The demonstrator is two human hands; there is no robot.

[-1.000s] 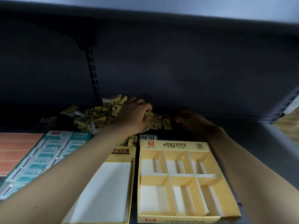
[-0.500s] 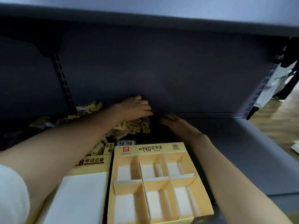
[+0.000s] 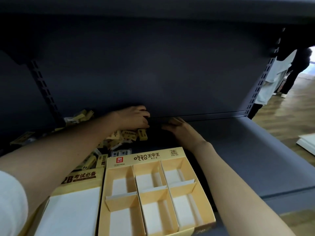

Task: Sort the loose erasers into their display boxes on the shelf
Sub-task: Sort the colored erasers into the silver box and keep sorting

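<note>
A heap of loose yellow-wrapped erasers (image 3: 126,134) lies at the back left of the dark shelf (image 3: 238,150). My left hand (image 3: 134,118) sits on the heap's right end, knuckles up, with its fingers curled down into the erasers. My right hand (image 3: 179,130) lies flat on the shelf just right of it, fingers pointing left, and a yellow eraser (image 3: 173,119) shows at its far edge. In front stands a yellow display box with several empty compartments (image 3: 146,157). Left of it is a second yellow "2B" box (image 3: 80,178) with a white floor.
The shelf's back panel rises right behind the hands, with slotted uprights at left (image 3: 42,87) and right (image 3: 259,86). Bare shelf deck stretches to the right. A person (image 3: 276,77) stands beyond the shelf end on wooden floor, where white sheets (image 3: 306,142) lie.
The view has swung right, so the teal boxes at left are out of sight. My left hand has curled its fingers at the heap's right end, and my right hand has slid closer to it.
</note>
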